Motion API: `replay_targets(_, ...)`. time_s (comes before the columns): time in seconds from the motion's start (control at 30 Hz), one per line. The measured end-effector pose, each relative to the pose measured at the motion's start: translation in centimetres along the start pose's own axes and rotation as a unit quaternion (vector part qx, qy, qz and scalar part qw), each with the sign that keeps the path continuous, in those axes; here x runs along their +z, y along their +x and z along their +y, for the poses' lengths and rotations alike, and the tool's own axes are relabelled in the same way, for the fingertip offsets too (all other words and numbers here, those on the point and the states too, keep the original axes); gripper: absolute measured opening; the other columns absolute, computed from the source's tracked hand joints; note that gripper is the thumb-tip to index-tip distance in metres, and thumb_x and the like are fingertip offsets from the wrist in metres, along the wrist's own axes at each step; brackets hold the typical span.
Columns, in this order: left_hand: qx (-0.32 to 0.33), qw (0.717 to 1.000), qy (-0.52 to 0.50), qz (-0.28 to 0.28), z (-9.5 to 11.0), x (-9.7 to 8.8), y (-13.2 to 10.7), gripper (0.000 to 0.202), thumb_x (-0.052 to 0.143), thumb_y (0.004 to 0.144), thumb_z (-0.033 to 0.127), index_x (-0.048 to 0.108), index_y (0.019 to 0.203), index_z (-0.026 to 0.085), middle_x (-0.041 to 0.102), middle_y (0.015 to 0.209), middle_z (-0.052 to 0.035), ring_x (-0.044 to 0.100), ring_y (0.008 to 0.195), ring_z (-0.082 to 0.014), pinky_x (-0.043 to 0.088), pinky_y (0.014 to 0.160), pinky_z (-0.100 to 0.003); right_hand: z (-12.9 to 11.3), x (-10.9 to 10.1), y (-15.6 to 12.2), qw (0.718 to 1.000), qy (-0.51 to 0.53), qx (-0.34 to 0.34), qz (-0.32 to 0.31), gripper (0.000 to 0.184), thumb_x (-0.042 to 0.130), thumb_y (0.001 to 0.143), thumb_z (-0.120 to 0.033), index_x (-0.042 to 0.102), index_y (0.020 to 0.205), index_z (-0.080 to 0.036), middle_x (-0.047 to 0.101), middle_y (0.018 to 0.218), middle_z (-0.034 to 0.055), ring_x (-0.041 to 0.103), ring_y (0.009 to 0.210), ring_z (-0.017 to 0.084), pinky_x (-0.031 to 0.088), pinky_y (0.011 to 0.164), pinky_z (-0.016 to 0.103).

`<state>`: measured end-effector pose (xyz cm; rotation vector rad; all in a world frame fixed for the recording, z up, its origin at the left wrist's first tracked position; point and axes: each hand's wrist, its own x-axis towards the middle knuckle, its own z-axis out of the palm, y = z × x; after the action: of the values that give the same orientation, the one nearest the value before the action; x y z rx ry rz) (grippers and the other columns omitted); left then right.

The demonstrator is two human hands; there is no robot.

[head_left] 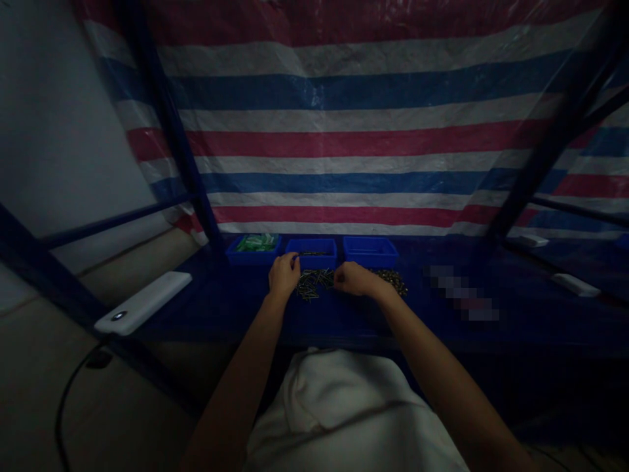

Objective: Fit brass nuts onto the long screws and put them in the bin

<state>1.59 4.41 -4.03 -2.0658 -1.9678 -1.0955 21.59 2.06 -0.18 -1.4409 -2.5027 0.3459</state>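
My left hand (284, 275) is at the front left corner of the middle blue bin (311, 261), its fingers drawn together; what they hold, if anything, is too small and dark to name. Thin screw-like metal pieces (309, 286) lie loose on the blue table, just right of this hand, and a few similar pieces show inside the middle bin. Above the right side of that heap, my right hand (358, 280) has its fingertips curled together, hiding whatever is in them. Partly behind this hand, a second heap of small brassy pieces (396, 282) spreads out.
The left blue bin (236, 257) holds green-and-white packets (257, 242). At the right is another blue bin (371, 258). A white oblong device (145, 303) with a cable lies at the table's left end. Blue posts (170, 124) and a striped sheet (344, 141) stand behind.
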Motion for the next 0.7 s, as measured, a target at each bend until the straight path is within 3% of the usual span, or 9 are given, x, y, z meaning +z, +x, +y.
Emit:
replay_targets(0.1, -0.003, 1.000, 0.003, -0.006, 0.1, -0.1, 0.0, 0.031, 0.041, 0.083, 0.029, 0.061, 0.105, 0.019, 0.066, 0.095, -0.0065, 0.057, 0.089, -0.0188, 0.044, 0.081, -0.029, 0.4, -0.3, 0.3, 0.996, 0.083, -0.003, 0.029, 0.014, 0.054, 0.067, -0.012, 0.069, 0.067, -0.014, 0.066, 0.064, 0.0029, 0.057, 0.059, 0.012, 0.037, 0.055, 0.019)
replay_targets(0.17, -0.003, 1.000, 0.004, -0.006, 0.0, 0.0, 0.0, 0.030, 0.041, 0.083, 0.029, 0.061, 0.104, 0.020, 0.066, 0.094, -0.0064, 0.057, 0.089, -0.0187, 0.044, 0.080, -0.028, 0.6, -0.4, 0.8, 0.979, 0.178, 0.011, 0.098, 0.014, 0.055, 0.069, -0.019, 0.067, 0.066, -0.013, 0.063, 0.061, 0.0012, 0.054, 0.057, 0.011, 0.037, 0.054, 0.019)
replay_targets(0.27, -0.001, 1.000, 0.003, 0.001, -0.1, 0.2, 0.1, 0.030, 0.041, 0.083, 0.028, 0.061, 0.104, 0.020, 0.066, 0.095, -0.0067, 0.057, 0.091, -0.0190, 0.044, 0.081, -0.029, 0.5, -0.2, 1.6, 0.904, 0.353, 0.055, 0.234, 0.022, 0.058, 0.068, -0.034, 0.064, 0.069, -0.012, 0.057, 0.056, -0.0015, 0.047, 0.051, 0.009, 0.035, 0.050, 0.019)
replay_targets(0.33, 0.002, 1.000, 0.002, 0.005, -0.2, 0.4, 0.1, 0.030, 0.041, 0.083, 0.028, 0.061, 0.104, 0.020, 0.065, 0.096, -0.0068, 0.057, 0.092, -0.0193, 0.044, 0.082, -0.029, 0.0, 0.0, 1.9, 0.839, 0.464, 0.067, 0.276, 0.028, 0.060, 0.066, -0.040, 0.063, 0.072, -0.014, 0.051, 0.051, -0.0041, 0.041, 0.046, 0.007, 0.032, 0.046, 0.019)
replay_targets(0.4, 0.003, 1.000, 0.001, 0.006, -0.2, 0.5, 0.1, 0.030, 0.041, 0.083, 0.028, 0.061, 0.104, 0.020, 0.065, 0.097, -0.0067, 0.057, 0.092, -0.0192, 0.044, 0.082, -0.029, -0.7, 0.4, 1.8, 0.786, 0.547, 0.040, 0.285, 0.030, 0.063, 0.063, -0.043, 0.063, 0.074, -0.015, 0.047, 0.050, -0.0057, 0.039, 0.045, 0.006, 0.031, 0.044, 0.019)
replay_targets(0.47, 0.001, 1.000, -0.001, 0.006, -0.2, 0.5, 0.1, 0.029, 0.041, 0.083, 0.028, 0.061, 0.104, 0.020, 0.065, 0.099, -0.0065, 0.057, 0.092, -0.0189, 0.044, 0.082, -0.029, -1.4, 0.6, 1.4, 0.752, 0.593, -0.011, 0.287, 0.029, 0.066, 0.062, -0.043, 0.063, 0.075, -0.017, 0.049, 0.052, -0.0055, 0.041, 0.047, 0.006, 0.033, 0.047, 0.020)
replay_targets(0.57, 0.002, 1.000, -0.003, 0.006, -0.1, 0.5, 0.1, 0.029, 0.041, 0.084, 0.028, 0.061, 0.104, 0.020, 0.065, 0.099, -0.0060, 0.056, 0.092, -0.0185, 0.044, 0.083, -0.029, -2.5, 0.8, 0.5, 0.736, 0.614, -0.071, 0.278, 0.026, 0.068, 0.061, -0.041, 0.064, 0.073, -0.018, 0.051, 0.055, -0.0045, 0.044, 0.051, 0.007, 0.036, 0.051, 0.021)
replay_targets(0.7, 0.006, 1.000, -0.005, 0.007, 0.0, 0.4, 0.0, 0.030, 0.041, 0.083, 0.028, 0.061, 0.104, 0.019, 0.065, 0.098, -0.0064, 0.057, 0.091, -0.0186, 0.044, 0.083, -0.029, -3.2, 0.6, -0.1, 0.716, 0.647, -0.082, 0.248, 0.025, 0.070, 0.059, -0.040, 0.062, 0.066, -0.018, 0.050, 0.055, -0.0047, 0.044, 0.051, 0.007, 0.036, 0.051, 0.022)
